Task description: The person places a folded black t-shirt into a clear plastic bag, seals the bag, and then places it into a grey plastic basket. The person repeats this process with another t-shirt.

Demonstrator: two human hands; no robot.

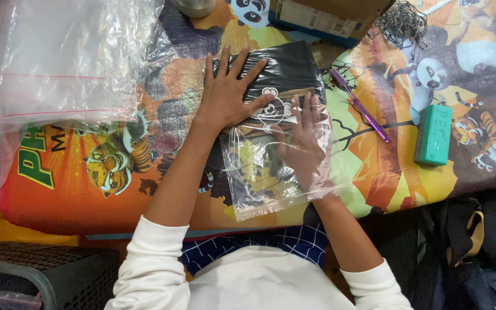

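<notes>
We see the right hand (304, 146) nearest, fingers spread flat inside the clear plastic bag (271, 172). Just beyond, the left hand (231, 95) presses open-fingered on the black folded item (288, 72) at the bag's mouth.

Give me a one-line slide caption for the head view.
Left hand presses a black garment flat while the right hand reaches inside its clear plastic bag on a cartoon-printed board.
</notes>
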